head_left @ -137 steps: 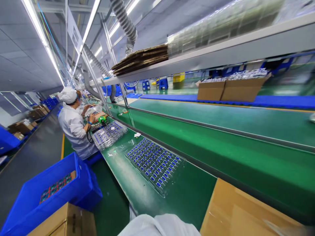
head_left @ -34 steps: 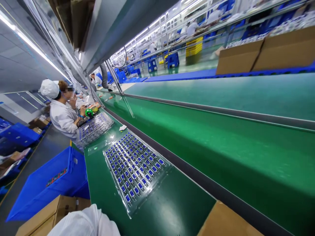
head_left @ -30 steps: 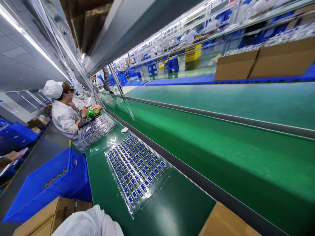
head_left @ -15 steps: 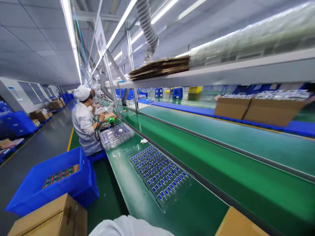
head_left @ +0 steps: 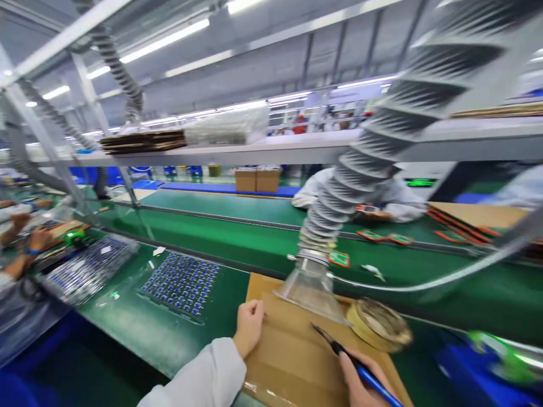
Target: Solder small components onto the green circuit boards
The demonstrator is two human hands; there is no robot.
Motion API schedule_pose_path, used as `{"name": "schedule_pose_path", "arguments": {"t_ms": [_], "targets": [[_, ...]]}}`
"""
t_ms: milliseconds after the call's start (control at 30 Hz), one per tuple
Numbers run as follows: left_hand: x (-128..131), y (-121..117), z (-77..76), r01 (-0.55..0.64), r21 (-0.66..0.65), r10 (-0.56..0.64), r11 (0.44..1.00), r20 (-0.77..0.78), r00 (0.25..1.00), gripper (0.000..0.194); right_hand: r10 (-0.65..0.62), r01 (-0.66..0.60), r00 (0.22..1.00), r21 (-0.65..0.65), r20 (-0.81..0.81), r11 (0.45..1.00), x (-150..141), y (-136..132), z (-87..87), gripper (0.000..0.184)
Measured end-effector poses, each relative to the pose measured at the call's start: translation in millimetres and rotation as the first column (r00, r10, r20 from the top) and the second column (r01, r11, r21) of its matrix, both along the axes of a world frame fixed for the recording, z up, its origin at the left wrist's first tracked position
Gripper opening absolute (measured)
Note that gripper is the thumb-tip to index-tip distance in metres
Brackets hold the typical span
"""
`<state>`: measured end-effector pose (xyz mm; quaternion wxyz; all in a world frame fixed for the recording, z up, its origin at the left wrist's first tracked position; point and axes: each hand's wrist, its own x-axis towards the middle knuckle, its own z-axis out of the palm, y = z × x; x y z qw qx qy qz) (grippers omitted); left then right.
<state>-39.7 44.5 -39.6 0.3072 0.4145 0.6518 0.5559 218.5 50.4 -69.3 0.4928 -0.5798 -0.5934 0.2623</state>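
Note:
My right hand (head_left: 365, 376) is closed around a soldering iron (head_left: 360, 367) with a blue handle and a dark, tapering front that points up and left. Its tip is over a cardboard sheet (head_left: 292, 350) lying on the green bench. My left hand (head_left: 249, 327) is curled into a fist at the sheet's left edge; whatever it may hold is hidden. Beyond the sheet hangs a clear fume hood (head_left: 313, 288) on a grey ribbed hose (head_left: 339, 192). A round yellowish tin (head_left: 377, 325) sits at the cardboard's right edge.
Left of the cardboard lies a clear tray (head_left: 180, 285) of small blue parts, with more trays (head_left: 91, 268) farther left beside a co-worker's arm (head_left: 21, 263). Circuit boards (head_left: 339, 259) lie across the belt near another person's sleeve (head_left: 316, 186). A blurred blue-green object (head_left: 487, 362) stands right.
The view has swung right. Both of my hands, the soldering iron, the fume hood and the tin now show; earlier only a white sleeve and a corner of cardboard were visible.

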Motion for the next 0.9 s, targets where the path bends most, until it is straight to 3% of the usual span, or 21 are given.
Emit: {"name": "schedule_pose_path", "arguments": {"t_ms": [200, 367, 567, 733, 833, 900], "targets": [[-4.9, 2.8, -6.3, 0.062, 0.010, -0.061, 0.998, -0.060, 0.996, 0.051, -0.027, 0.030, 0.997, 0.031, -0.074, 0.999, -16.2, -6.4, 16.4, 0.041], [-6.8, 1.9, -1.4, 0.071, -0.005, -0.071, 0.997, -0.096, 0.993, 0.049, -0.017, 0.020, 0.999, 0.048, -0.049, 0.999, -3.9, -16.9, 26.9, 0.037], [-5.3, 2.7, 7.3, 0.018, -0.040, -0.020, 0.999, -0.044, 0.999, 0.055, -0.047, 0.050, 0.998, 0.087, -0.029, 0.995, 9.6, -18.6, 29.6, 0.037], [-9.1, 3.5, 5.2, 0.011, -0.028, -0.010, 1.000, 0.038, 0.999, 0.054, -0.037, 0.040, 0.997, 0.061, -0.061, 0.997, 8.2, -17.6, 32.7, 0.036], [-21.4, 17.1, 9.3, 0.020, -0.037, -0.014, 0.999, 0.166, 0.986, 0.046, -0.033, 0.038, 0.995, 0.049, -0.093, 0.998, 9.6, -17.5, 29.7, 0.034], [-30.6, 38.7, 18.5, 0.025, -0.051, -0.016, 0.998, 0.166, 0.986, 0.043, -0.031, 0.035, 0.993, 0.035, -0.118, 0.999, 11.2, -16.8, 25.6, 0.033]]}}
